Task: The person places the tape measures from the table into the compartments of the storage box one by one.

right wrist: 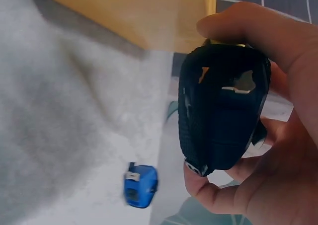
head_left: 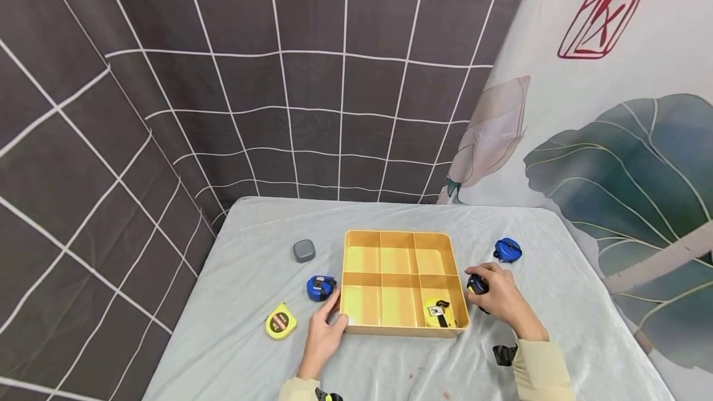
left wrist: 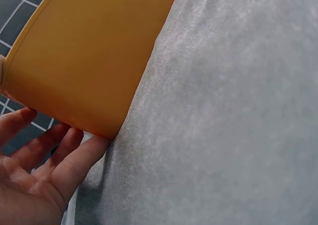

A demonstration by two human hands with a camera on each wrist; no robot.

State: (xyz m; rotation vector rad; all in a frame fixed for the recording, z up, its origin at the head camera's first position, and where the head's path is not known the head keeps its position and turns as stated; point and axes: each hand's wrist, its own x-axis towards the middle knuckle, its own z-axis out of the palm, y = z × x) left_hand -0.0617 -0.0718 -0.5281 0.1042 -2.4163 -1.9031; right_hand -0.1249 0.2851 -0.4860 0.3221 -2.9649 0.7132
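In the head view my right hand (head_left: 501, 297) holds a dark tape measure (head_left: 478, 284) just right of the yellow compartment box (head_left: 401, 330). Up close in the right wrist view, thumb and fingers grip this black tape measure (right wrist: 223, 111) from opposite sides, its strap and a metal end showing. My left hand (head_left: 325, 334) holds the box at its front left corner, thumb at the front and fingers along the left wall. Those fingers (left wrist: 79, 165) touch the box's lower edge in the left wrist view. A yellow tape measure (head_left: 433, 322) lies in the front right compartment.
Left of the box lie a blue tape measure (head_left: 320, 289), a yellow tape measure (head_left: 281, 322) and a grey rounded case-like thing (head_left: 304, 251). Another blue tape measure (head_left: 507, 250) is at the back right. A pale cloth (head_left: 234, 265) covers the table; dark gridded curtains hang behind.
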